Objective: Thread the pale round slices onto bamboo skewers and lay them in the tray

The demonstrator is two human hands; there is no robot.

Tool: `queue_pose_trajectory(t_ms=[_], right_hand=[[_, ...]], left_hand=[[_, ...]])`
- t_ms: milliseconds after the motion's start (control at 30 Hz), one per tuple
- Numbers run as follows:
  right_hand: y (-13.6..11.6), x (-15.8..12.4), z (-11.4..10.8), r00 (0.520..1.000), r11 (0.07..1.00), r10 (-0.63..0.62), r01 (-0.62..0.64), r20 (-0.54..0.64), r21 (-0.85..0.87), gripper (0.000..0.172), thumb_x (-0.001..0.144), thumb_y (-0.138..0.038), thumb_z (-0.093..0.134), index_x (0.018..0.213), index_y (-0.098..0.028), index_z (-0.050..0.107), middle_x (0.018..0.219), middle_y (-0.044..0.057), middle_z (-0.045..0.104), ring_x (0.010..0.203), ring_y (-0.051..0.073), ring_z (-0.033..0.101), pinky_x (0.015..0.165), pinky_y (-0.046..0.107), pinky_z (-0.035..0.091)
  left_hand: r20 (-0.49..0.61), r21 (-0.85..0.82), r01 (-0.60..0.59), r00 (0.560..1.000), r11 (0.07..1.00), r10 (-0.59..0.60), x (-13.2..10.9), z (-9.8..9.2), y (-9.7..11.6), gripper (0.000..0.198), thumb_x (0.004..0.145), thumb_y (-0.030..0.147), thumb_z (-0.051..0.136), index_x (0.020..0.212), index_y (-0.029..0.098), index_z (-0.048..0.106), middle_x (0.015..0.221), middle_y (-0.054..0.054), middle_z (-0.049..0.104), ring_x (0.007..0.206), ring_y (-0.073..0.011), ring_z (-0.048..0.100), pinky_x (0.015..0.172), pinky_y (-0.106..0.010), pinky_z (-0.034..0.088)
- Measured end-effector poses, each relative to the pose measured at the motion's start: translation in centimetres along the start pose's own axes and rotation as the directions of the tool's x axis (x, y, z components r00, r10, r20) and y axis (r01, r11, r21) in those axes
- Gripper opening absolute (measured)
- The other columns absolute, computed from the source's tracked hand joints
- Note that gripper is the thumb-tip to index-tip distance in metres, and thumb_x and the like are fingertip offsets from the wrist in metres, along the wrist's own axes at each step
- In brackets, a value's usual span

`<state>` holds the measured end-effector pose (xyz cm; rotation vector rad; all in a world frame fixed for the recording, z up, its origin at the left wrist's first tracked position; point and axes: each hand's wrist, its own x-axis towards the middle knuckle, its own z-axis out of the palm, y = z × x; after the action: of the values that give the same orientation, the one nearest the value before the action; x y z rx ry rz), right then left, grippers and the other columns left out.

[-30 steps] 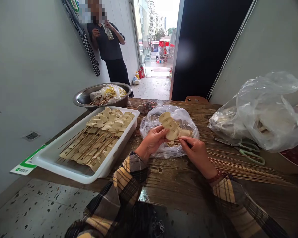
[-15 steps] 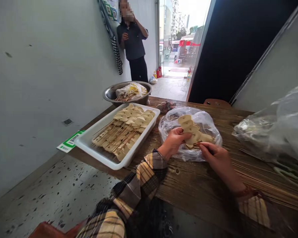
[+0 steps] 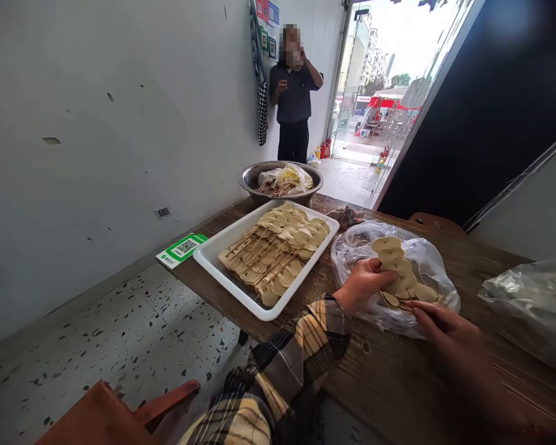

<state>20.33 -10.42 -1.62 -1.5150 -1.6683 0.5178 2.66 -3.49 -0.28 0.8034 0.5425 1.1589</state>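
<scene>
My left hand (image 3: 364, 281) is closed on a skewer of thin, pale, round slices (image 3: 391, 254), held tilted over a clear plastic bag (image 3: 352, 247). At the skewer's lower end, the thumb and fingers of my right hand (image 3: 449, 337) are pinched on the thin stick. More loose pale slices (image 3: 425, 292) lie in the opened bag under my hands. To the left, a white tray (image 3: 269, 313) holds several rows of skewered slices (image 3: 278, 244), their sticks laid side by side.
Behind the tray stands a metal basin (image 3: 248, 184) with bagged skewers. Another plastic bag (image 3: 532, 290) lies at the right on the wooden table (image 3: 380, 383). A green QR card (image 3: 183, 249) sits at the left edge. A person (image 3: 294, 102) stands near the glass door.
The view has swung left, so everything sits further right and lower in the picture. Both hands keep their hold on the skewer over the bag.
</scene>
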Motion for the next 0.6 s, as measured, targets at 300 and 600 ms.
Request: queue_pose_trajectory(t_ms=[300,600], right_hand=[[-3.0,-1.0,0.8,0.972,0.987,0.157,-0.159,-0.176,-0.001,0.036,0.073,-0.054,0.066,0.089,-0.023,0.078,0.094,0.006,0.078,0.087,0.03,0.073,0.071,0.036,0.057],[-12.3,0.6,1.8,0.995,0.996,0.086,-0.084,-0.055,0.033,0.031,0.073,-0.05,0.069,0.086,-0.024,0.079,0.091,0.005,0.078,0.085,0.026,0.071,0.071,0.032,0.055]], left_hand=[[0.1,0.022,0.055,0.993,0.998,-0.057,0.4,-0.8,-0.5,0.047,0.056,0.034,0.081,0.095,0.012,0.068,0.08,-0.007,0.069,0.057,-0.0113,0.06,0.061,-0.026,0.049],[0.128,0.253,0.055,0.988,0.966,-0.09,-0.5,-0.8,0.2,0.02,0.078,0.025,0.069,0.089,0.009,0.064,0.071,-0.001,0.062,0.063,-0.0108,0.058,0.066,-0.025,0.05]])
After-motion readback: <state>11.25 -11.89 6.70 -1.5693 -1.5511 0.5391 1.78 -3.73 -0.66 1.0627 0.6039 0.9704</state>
